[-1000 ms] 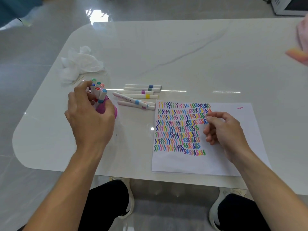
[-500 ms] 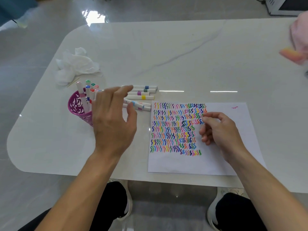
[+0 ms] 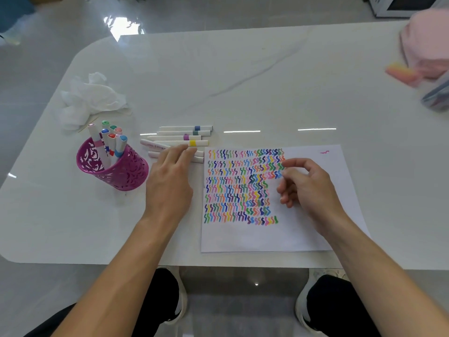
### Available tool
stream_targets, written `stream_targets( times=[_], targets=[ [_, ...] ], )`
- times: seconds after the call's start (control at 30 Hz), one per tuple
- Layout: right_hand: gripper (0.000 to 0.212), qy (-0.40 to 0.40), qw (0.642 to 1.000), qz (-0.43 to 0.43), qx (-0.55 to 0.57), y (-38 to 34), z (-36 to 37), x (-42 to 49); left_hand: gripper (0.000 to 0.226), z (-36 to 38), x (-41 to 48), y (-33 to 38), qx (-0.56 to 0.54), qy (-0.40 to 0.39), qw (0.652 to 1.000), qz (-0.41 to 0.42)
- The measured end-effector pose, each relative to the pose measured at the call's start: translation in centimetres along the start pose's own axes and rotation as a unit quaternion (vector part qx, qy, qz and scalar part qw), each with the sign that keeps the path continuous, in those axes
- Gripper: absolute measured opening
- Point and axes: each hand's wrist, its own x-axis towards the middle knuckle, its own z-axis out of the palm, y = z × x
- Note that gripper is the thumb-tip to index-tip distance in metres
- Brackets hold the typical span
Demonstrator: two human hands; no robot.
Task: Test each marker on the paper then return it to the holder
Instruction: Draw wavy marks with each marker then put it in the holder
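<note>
While your left hand (image 3: 170, 183) lies flat and empty, fingers straight, the loose white plastic markers (image 3: 179, 137) lie crosswise at its fingertips; your curled right hand (image 3: 313, 190), contents unclear, sits farther off on the white paper sheet (image 3: 255, 237).

Looks like somebody's home to me, maybe a dining room. Both hands are over a glossy white marble-look table (image 3: 243, 81) with rounded corners, and there's shiny grey floor (image 3: 43, 64) all round it. Out past the left hand (image 3: 170, 181) sits a crumpled tissue (image 3: 90, 98). Way beyond the right hand (image 3: 308, 188) there's a blurry pink bundle (image 3: 425, 40).
</note>
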Motion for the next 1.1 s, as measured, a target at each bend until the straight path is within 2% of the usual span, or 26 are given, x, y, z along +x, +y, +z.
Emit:
stream_targets(
  times=[0.37,0.5,0.6,0.77,0.93,1.1],
  targets=[
    [0.018,-0.012,1.000,-0.014,-0.002,-0.3,-0.4,-0.2,0.014,0.0,0.6,0.9,0.007,0.059,0.998,-0.012],
    [0.017,-0.013,1.000,-0.018,-0.008,-0.2,-0.5,-0.3,0.016,-0.4,0.7,1.4,-0.009,0.098,0.995,0.016],
    [0.017,-0.013,1.000,-0.019,-0.007,-0.3,-0.4,-0.3,0.020,-1.2,0.9,2.1,-0.026,0.137,0.988,0.070],
    [0.012,-0.010,1.000,-0.026,-0.009,-0.4,-0.1,-0.4,0.013,-1.4,0.5,3.7,-0.066,0.125,0.974,0.179],
    [0.008,-0.003,0.997,-0.073,-0.017,-0.6,0.0,-0.6,0.018,-2.3,0.0,5.1,-0.168,0.111,0.962,0.184],
    [0.032,0.003,0.975,-0.188,-0.117,-0.6,0.4,-0.9,0.021,-3.3,-0.3,5.7,-0.295,0.098,0.939,0.144]
  ],
)
